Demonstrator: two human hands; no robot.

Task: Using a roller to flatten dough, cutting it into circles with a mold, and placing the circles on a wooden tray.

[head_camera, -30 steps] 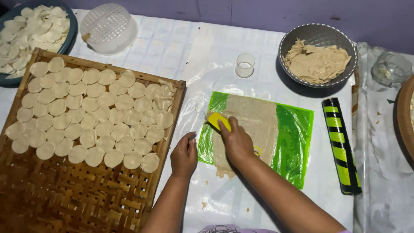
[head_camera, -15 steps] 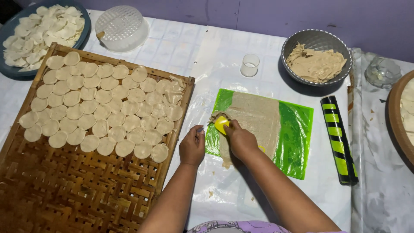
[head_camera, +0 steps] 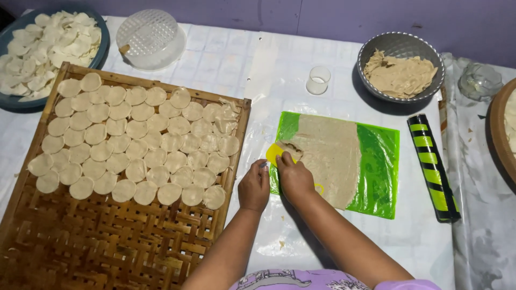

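Note:
A thin sheet of beige dough (head_camera: 330, 156) lies on a green plastic mat (head_camera: 380, 166). My right hand (head_camera: 294, 176) holds a yellow scraper (head_camera: 273, 153) against the dough's left edge, where a bit of dough is curled up. My left hand (head_camera: 254, 187) rests on the mat's left edge beside it, fingers curled, pinning the plastic. To the left a woven bamboo tray (head_camera: 107, 241) carries several rows of round dough discs (head_camera: 134, 142).
A grey bowl (head_camera: 400, 65) of dough scraps stands at the back right, a small clear cup (head_camera: 318, 79) near it. A black and yellow-green striped rolling pin (head_camera: 432, 166) lies right of the mat. A dish of discs (head_camera: 43, 48) and a white plastic strainer (head_camera: 150, 37) sit back left.
The view has drifted, so the tray sits further right. My right hand has slid the scraper along the dough's left edge, lifting a small curl; my left hand stays at the mat's edge.

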